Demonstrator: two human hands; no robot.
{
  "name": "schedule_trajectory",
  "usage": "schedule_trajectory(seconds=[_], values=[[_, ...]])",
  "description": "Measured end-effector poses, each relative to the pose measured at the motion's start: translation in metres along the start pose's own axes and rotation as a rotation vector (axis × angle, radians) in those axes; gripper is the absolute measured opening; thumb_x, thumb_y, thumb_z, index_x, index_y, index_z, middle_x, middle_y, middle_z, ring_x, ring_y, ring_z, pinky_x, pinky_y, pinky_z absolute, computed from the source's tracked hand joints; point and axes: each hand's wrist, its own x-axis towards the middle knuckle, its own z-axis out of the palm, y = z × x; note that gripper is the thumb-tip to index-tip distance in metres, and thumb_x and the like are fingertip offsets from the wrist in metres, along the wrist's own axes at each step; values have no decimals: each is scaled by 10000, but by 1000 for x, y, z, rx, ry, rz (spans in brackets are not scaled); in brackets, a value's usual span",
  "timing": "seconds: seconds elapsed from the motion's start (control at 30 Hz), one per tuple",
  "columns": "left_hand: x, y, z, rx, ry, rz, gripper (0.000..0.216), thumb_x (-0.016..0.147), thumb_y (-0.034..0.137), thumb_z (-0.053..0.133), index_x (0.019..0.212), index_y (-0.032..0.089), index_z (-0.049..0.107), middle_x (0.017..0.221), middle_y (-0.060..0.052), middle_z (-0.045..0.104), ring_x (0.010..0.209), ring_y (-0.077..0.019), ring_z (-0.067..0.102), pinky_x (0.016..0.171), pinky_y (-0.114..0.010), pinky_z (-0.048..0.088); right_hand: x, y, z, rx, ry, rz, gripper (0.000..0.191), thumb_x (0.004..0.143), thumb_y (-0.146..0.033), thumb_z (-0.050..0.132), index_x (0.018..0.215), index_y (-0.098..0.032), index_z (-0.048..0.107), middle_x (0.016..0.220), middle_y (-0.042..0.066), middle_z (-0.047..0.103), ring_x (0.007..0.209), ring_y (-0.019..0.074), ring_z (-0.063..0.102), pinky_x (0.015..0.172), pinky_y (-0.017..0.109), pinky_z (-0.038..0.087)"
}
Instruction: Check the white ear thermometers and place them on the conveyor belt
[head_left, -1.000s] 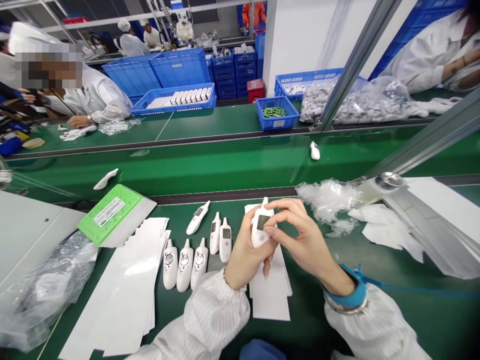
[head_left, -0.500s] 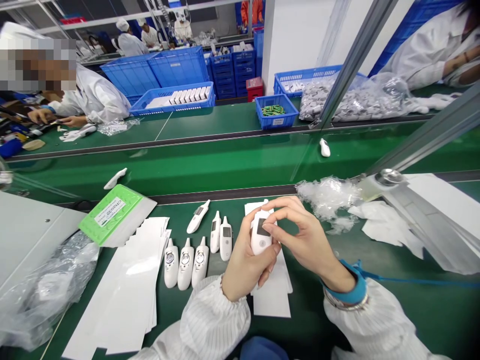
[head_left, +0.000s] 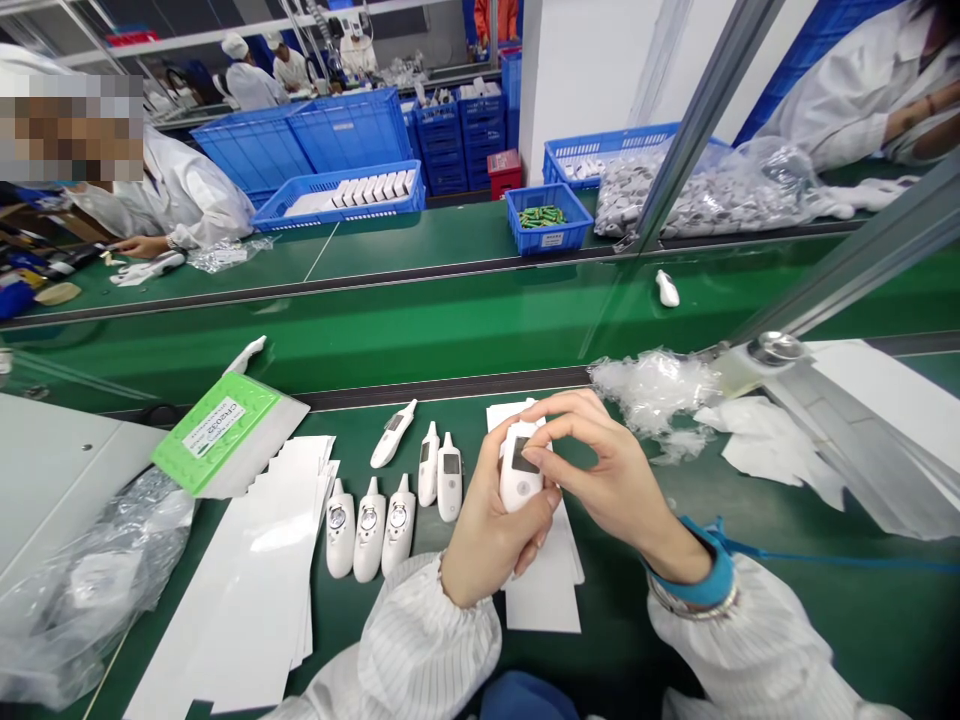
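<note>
The left hand is gripping a white handheld device, its fingers curling around the body and its thumb pressing near the bottom end. The device is sitting between the two hands, its dark screen facing up toward the person. The right hand is reaching over from the other side, its thumb and forefinger narrowing together at the screen's edge (whether they are pinching anything there, I cannot tell). A blue strap is circling the right wrist, its cord trailing away to the right. Under the hands, white sheets are lying on the green table.

Left of the hands, three devices are lying in a row, showing round recesses. Just behind them, two devices are resting side by side, screens up, and another is lying at a slant. Farther left, a fan of white paper is spreading beside a green pack labelled CR2032, with a clear plastic bag slumping nearby. Crumpled clear plastic is lying beyond the right hand. Across the green belt, a person in white is sitting at the far bench, and a blue bin is holding small green pieces
</note>
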Motion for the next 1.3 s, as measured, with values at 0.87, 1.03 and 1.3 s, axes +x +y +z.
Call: schedule_trajectory(seconds=[0.87, 1.03, 1.3], values=[[-4, 3, 3, 185, -9, 93, 423, 935, 416, 482, 1326, 258, 453, 794, -4, 554, 420, -71, 406, 432, -242, 343, -2, 9, 9, 473, -46, 542, 258, 815, -461, 687, 918, -230, 633, 672, -32, 618, 417, 101, 525, 366, 220, 447], [24, 20, -11, 571, -65, 98, 358, 950, 380, 464, 1265, 244, 565, 720, 5, 609, 452, -97, 474, 440, -222, 371, -7, 33, -7, 263, 186, 532, 304, 841, -530, 619, 855, -233, 683, 850, 45, 711, 748, 206, 687, 638, 287, 571], [196, 88, -121, 947, 427, -40, 281, 931, 328, 581, 1142, 146, 610, 1088, -77, 649, 904, -194, 644, 788, -376, 551, -57, 90, -16, 218, 236, 870, 321, 728, -566, 706, 907, -299, 704, 988, 76, 745, 953, 299, 709, 734, 341, 626]])
